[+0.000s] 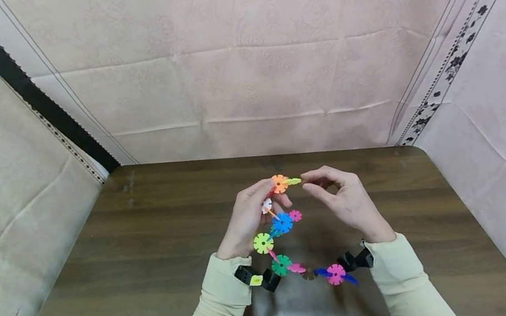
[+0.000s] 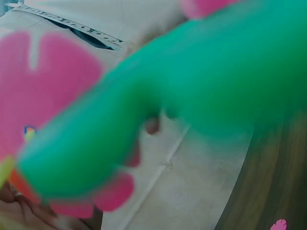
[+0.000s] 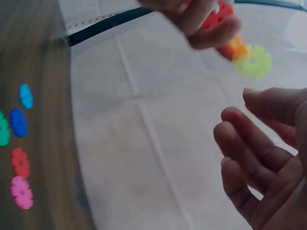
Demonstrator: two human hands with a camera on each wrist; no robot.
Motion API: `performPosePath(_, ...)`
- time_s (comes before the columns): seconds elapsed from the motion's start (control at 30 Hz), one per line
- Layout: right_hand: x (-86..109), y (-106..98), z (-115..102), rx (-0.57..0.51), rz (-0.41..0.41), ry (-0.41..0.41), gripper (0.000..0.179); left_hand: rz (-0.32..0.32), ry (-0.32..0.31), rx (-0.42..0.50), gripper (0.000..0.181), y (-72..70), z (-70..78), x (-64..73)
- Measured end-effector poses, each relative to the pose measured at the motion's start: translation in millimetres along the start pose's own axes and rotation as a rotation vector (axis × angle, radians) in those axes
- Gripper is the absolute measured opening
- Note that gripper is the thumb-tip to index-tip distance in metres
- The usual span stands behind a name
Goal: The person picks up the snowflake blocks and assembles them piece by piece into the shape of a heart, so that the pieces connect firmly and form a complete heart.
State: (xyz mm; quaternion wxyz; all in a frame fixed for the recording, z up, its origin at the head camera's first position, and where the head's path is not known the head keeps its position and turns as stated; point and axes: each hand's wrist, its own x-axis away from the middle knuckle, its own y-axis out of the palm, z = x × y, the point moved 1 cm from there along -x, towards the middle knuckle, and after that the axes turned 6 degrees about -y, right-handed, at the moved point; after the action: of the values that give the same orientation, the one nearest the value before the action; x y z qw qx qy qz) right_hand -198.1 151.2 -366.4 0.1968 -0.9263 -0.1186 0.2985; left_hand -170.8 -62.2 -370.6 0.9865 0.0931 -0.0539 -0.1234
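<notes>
A chain of colourful notched plastic discs (image 1: 282, 223) hangs from my left hand (image 1: 243, 217) and curves down between my wrists. The fingers of that hand pinch its upper end at a red disc (image 3: 218, 15). Joined beyond it are an orange disc (image 1: 280, 183) and a yellow-green disc (image 3: 253, 61) at the tip. My right hand (image 3: 266, 163) is just apart from that tip, fingers loosely bent with nothing between them. Close to the left wrist camera, a blurred green disc (image 2: 230, 72) and a pink disc (image 2: 48, 81) cover much of the view.
Several loose discs, among them a dark blue disc (image 3: 18, 122) and a pink disc (image 3: 22, 192), lie on the brown wooden table (image 1: 156, 243) in the right wrist view. Pale cloth walls (image 1: 221, 90) stand around the table's back and sides.
</notes>
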Motion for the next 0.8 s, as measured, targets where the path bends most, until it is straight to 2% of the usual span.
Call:
performPosePath(0.17,1.6,10.5,36.9,0.072,-0.085,0.137,0.025,0.025,-0.009,0.04,0.036,-2.8,-0.4,-0.4)
performPosePath(0.3,4.8,25.9,58.5,0.171,-0.211,0.267,0.031,0.041,-0.006,0.074,0.037,-4.0,-1.4,-1.0)
performPosePath(0.47,9.8,46.7,82.8,0.258,-0.338,0.351,0.04,0.045,0.02,0.136,0.042,-4.8,0.6,-1.3)
performPosePath(0.57,10.8,56.6,91.9,0.302,-0.365,0.361,0.041,0.046,0.033,0.165,0.04,-6.0,1.0,-0.8)
performPosePath(0.8,11.6,67.4,100.7,0.371,-0.359,0.429,0.039,0.057,0.028,0.202,0.034,-7.7,0.8,1.1)
